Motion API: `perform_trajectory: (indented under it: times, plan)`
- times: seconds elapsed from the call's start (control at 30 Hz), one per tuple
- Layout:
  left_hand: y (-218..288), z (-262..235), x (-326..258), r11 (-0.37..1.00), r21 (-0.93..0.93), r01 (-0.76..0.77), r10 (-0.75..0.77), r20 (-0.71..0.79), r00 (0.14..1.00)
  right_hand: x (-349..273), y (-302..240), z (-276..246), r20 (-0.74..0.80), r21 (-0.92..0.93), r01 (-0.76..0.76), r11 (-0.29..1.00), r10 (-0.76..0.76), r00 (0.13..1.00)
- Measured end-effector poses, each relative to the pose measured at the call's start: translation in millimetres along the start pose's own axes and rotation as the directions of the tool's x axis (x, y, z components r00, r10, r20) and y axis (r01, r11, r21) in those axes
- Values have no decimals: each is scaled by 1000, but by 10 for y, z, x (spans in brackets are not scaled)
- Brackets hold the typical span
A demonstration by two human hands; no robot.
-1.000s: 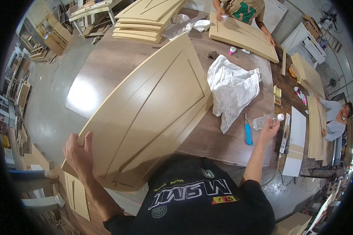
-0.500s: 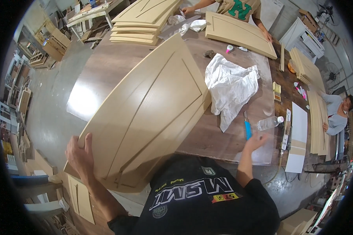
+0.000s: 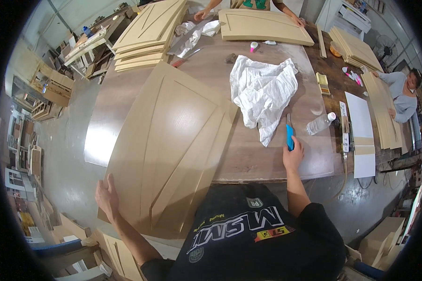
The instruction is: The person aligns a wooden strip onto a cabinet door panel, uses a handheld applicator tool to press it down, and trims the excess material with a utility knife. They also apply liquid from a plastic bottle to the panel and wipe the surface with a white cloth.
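A large beige wooden door panel [image 3: 173, 136] with angled grooves lies on the brown tabletop [image 3: 262, 164], jutting past its near edge. My left hand [image 3: 108, 199] holds the panel's left edge near its close corner, thumb on the upper side. My right hand [image 3: 293, 154] is closed around the handle end of a blue utility knife [image 3: 290, 133], whose blade points away from me. Just left of the knife lies a crumpled white cloth [image 3: 263, 91]. A clear plastic bottle [image 3: 320, 124] with a white cap lies to its right.
Several beige panels [image 3: 147, 35] are stacked at the far left. Across the table a person holds another panel [image 3: 262, 25]. A second person [image 3: 401, 96] works at the right beside more panels [image 3: 382, 110]. White boards [image 3: 359, 110] and a yellow block [image 3: 322, 82] lie on the right side.
The panel has come down from a tilted, raised position onto the table, my left hand still at its edge. My right hand, open beside the knife before, has closed on its handle.
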State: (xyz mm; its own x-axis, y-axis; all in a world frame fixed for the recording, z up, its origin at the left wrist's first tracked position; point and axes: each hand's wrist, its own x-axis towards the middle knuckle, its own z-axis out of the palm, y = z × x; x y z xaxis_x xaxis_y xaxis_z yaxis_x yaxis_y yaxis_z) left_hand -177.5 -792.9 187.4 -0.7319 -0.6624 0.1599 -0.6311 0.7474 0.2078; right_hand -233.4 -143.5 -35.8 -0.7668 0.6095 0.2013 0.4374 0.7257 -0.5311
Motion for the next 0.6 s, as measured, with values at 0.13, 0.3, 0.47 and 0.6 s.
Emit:
perform_trajectory:
  times: [0.13, 0.3, 0.47, 0.6]
  plan:
    - [-4, 3, -47, 1000, -17, 18, -18, -22, 1000, -17, 50, 62, -24, -3, 20, 1000, -20, 1000]
    - [73, -44, -144, 998, -6, 55, -55, -34, 998, -9, -3, 41, -32, 13, 6, 1000, -5, 999]
    - [-2, -36, -277, 998, 20, 59, -54, -217, 975, 6, -73, 24, -11, 12, 15, 1000, -15, 1000]
    - [387, -498, -538, 992, -51, 118, -126, -195, 973, -40, -242, 43, -142, 54, 64, 996, -55, 988]
